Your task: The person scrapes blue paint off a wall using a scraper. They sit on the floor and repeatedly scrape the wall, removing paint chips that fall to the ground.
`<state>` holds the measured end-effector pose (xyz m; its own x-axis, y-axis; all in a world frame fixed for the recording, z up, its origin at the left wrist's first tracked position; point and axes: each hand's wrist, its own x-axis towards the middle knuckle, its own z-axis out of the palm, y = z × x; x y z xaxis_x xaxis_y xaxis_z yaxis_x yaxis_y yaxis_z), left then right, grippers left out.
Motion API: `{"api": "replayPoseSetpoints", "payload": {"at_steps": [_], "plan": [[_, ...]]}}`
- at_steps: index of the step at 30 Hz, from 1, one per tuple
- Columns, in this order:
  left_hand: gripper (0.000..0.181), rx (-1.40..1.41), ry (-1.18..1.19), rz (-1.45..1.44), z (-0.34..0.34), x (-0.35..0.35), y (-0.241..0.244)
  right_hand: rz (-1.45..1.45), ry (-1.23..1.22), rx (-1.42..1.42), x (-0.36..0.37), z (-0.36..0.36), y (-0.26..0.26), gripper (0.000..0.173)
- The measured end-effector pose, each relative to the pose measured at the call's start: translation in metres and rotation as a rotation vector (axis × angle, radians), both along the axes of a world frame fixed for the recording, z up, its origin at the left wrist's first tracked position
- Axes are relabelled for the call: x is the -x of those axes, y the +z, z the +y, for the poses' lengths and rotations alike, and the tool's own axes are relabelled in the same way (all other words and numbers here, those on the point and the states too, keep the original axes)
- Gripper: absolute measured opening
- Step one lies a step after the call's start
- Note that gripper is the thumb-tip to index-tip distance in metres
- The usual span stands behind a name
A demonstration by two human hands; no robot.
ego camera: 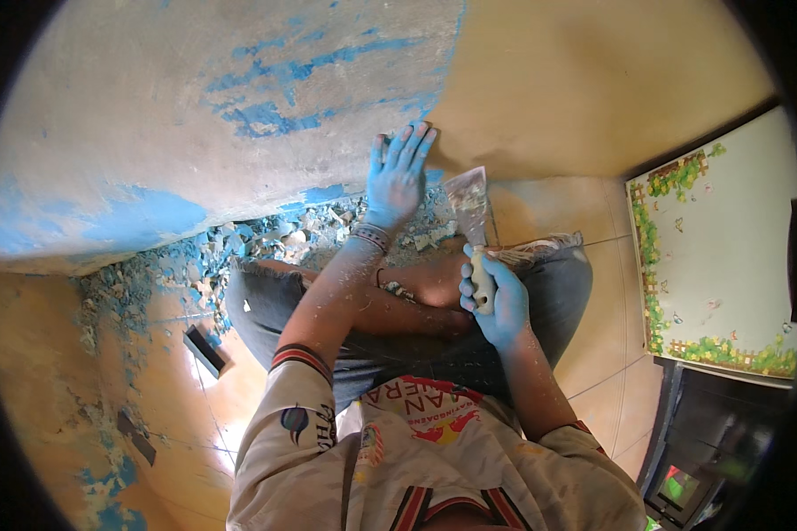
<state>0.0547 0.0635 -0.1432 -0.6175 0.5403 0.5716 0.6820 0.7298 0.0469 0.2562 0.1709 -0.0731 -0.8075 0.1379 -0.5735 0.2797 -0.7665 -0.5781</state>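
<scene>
My right hand [505, 299] is wrapped around the pale handle of a paint scraper [468, 199]. The scraper's wide metal blade is smeared with residue and points up toward the wall, above my knee. My left hand [398, 182], coated in blue dust, lies with fingers extended against the low part of the wall [139, 119]; its palm side is hidden. Bare grey plaster with blue paint patches [272, 119] covers the wall's left part. To the right of a blue edge, the wall still has a smooth yellow coat [571, 86].
Paint flakes [272, 242] are heaped along the wall's foot and scattered leftward over the tiled floor [598, 292]. A dark block-like piece [204, 352] and a flat dark strip [137, 438] lie at left. A white panel with a floral border [724, 252] and a black cabinet [704, 425] stand at right.
</scene>
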Motion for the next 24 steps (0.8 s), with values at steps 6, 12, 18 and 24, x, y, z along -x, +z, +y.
{"api": "replayPoseSetpoints", "payload": {"at_steps": [6,12,18,24], "plan": [[0.057,0.114,-0.085,0.079,-0.036,0.014,0.01,0.199,-0.059,0.087,0.009,-0.001,-0.01,0.037],[0.051,0.293,0.014,-0.089,-0.063,-0.019,0.026,0.147,-0.016,-0.058,0.049,-0.052,-0.039,0.037],[0.045,-0.086,0.198,-1.015,-0.068,-0.031,0.05,-0.161,-0.161,0.065,0.074,-0.096,-0.048,0.034],[0.039,-0.663,-0.004,-1.411,-0.087,-0.025,0.072,0.219,-0.289,-0.299,0.116,-0.163,-0.076,0.032]]}}
